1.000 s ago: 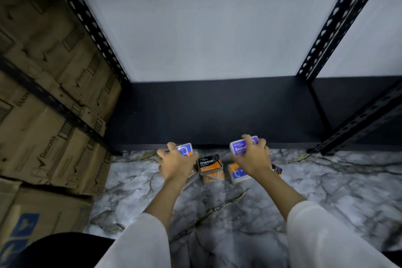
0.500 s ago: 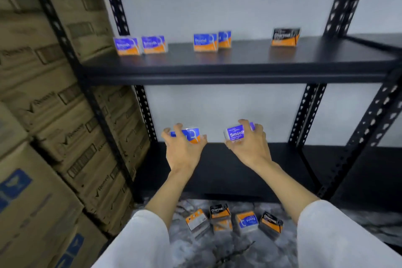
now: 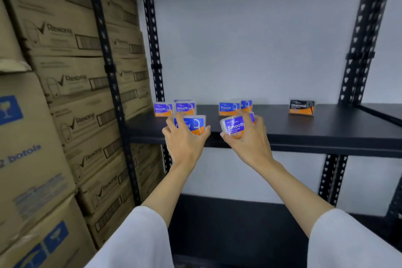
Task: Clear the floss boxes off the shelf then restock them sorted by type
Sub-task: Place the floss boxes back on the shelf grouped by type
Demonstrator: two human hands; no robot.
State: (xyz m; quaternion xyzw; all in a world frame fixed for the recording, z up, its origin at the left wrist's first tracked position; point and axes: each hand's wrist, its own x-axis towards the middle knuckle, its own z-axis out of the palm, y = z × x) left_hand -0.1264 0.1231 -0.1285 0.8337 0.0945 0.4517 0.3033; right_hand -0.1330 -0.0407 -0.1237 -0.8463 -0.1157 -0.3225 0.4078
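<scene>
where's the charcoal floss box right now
In the head view the Charcoal box stands alone on the black shelf, far right of the Round boxes.

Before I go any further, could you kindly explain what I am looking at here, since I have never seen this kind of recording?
There is no machine here: a person wears a wide-angle camera on the head, so the one picture looks forward and down over their own arms in white sleeves. The left hand grips a blue and orange floss box marked Round; the right hand grips one marked Smooth. Both are held at the front edge of a black metal shelf. Already standing on it: two Smooth boxes at the left, two Round boxes in the middle, though the rear one's label is partly hidden, and a black Charcoal box at the right. Stacked Rexona cartons fill the left side.
</scene>
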